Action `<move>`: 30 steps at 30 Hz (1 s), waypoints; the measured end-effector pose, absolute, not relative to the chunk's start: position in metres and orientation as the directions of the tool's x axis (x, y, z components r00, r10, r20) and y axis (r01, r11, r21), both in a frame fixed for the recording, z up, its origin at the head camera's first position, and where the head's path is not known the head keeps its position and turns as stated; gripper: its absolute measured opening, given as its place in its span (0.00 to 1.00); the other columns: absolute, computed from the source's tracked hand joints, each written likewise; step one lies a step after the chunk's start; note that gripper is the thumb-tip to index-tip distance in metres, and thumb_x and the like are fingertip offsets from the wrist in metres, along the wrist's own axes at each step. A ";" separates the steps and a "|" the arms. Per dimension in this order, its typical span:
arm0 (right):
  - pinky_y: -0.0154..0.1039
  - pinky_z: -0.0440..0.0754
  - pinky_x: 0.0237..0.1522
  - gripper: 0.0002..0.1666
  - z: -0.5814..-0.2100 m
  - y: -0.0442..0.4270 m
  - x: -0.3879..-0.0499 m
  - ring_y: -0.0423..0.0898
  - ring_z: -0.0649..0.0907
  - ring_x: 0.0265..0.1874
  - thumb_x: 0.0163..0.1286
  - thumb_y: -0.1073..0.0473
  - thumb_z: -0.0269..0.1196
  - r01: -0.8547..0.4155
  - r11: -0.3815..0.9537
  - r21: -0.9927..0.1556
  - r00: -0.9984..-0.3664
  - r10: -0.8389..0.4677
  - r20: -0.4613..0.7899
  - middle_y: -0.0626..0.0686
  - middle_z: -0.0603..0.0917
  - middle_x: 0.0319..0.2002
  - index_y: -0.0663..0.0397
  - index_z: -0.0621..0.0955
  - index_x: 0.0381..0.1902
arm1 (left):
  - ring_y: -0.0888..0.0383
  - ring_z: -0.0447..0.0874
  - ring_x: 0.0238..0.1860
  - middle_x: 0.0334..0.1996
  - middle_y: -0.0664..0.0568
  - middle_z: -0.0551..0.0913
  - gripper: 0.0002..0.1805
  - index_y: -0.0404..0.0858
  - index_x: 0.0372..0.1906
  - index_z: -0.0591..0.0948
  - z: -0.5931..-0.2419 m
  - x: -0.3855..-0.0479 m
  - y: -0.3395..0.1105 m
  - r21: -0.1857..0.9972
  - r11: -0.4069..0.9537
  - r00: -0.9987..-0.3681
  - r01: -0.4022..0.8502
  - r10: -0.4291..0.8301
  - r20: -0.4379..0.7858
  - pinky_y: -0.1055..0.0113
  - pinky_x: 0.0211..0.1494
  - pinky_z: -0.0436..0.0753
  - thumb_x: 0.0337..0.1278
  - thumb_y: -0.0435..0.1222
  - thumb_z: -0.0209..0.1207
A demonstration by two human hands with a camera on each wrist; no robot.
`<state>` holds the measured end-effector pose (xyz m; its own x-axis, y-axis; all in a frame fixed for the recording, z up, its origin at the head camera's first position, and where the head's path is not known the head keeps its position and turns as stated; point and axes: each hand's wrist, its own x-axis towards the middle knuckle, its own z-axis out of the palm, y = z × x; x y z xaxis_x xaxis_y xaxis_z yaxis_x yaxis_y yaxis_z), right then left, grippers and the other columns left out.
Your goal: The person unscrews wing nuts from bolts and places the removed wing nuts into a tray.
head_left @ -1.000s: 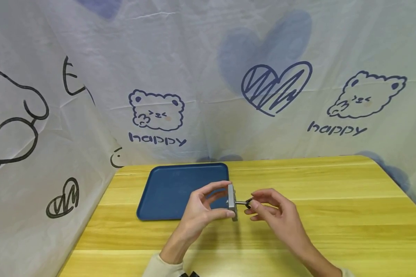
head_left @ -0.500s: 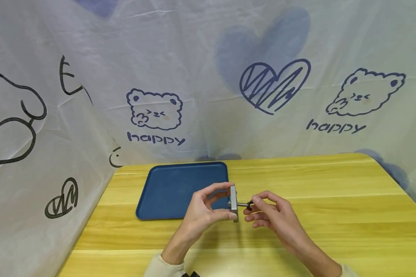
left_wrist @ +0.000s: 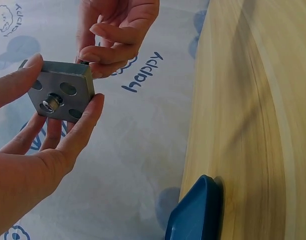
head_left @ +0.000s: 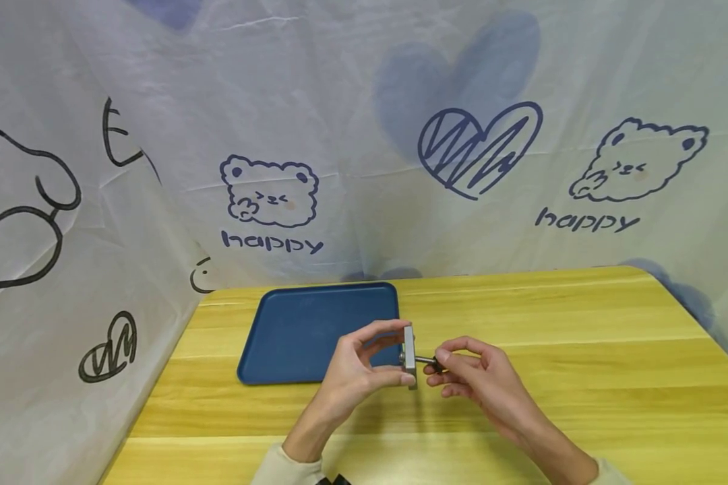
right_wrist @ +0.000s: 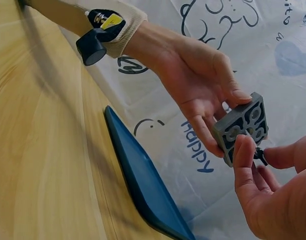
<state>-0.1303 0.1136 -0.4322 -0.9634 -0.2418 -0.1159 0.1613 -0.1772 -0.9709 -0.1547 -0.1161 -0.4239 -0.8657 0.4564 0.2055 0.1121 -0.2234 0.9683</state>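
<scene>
My left hand (head_left: 347, 377) grips a grey square metal plate (head_left: 409, 357) by opposite edges, thumb below and fingertips above, over the table. In the left wrist view, several round holes surround a silver bolt end (left_wrist: 52, 102) at the middle of the plate's flat face. A metal shank (head_left: 425, 360) stands out from the other face, which shows recessed patterns (right_wrist: 242, 122) in the right wrist view. At the shank's end is a small black knob (right_wrist: 261, 156), pinched between thumb and fingers of my right hand (head_left: 491, 384) and partly hidden by them.
A blue tray (head_left: 303, 337) lies on the yellow wood-grain table (head_left: 558, 323), behind and left of the hands. A printed white cloth (head_left: 364, 135) hangs along the back and left side. A black device (right_wrist: 93, 47) is worn at the left wrist.
The right thumb and fingers have shifted round the black knob, and the knob's angle has changed. The left hand keeps its grip on the plate, nearly still.
</scene>
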 end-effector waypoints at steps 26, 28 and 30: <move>0.48 0.91 0.35 0.10 -0.438 0.111 -0.128 0.53 0.88 0.36 0.81 0.59 0.57 -0.229 -0.035 -0.973 -0.928 -0.294 0.229 0.63 0.87 0.40 0.64 0.74 0.47 | 0.48 0.76 0.66 0.66 0.43 0.76 0.37 0.33 0.67 0.77 -0.424 -0.156 -0.118 0.965 -0.246 -0.886 0.094 0.422 0.194 0.56 0.52 0.90 0.48 0.19 0.72; 0.48 0.91 0.36 0.09 -0.438 0.111 -0.128 0.53 0.88 0.37 0.81 0.61 0.58 -0.245 -0.027 -0.969 -0.927 -0.286 0.242 0.64 0.86 0.41 0.64 0.75 0.46 | 0.48 0.75 0.66 0.66 0.43 0.76 0.37 0.33 0.67 0.77 -0.424 -0.156 -0.118 0.966 -0.243 -0.886 0.092 0.422 0.190 0.56 0.52 0.90 0.48 0.19 0.72; 0.48 0.92 0.37 0.07 -0.438 0.110 -0.128 0.52 0.88 0.38 0.79 0.64 0.58 -0.280 -0.029 -0.960 -0.919 -0.280 0.277 0.66 0.85 0.43 0.65 0.75 0.45 | 0.48 0.75 0.66 0.67 0.43 0.76 0.37 0.33 0.67 0.77 -0.424 -0.156 -0.118 0.966 -0.245 -0.887 0.089 0.422 0.188 0.56 0.52 0.90 0.48 0.19 0.72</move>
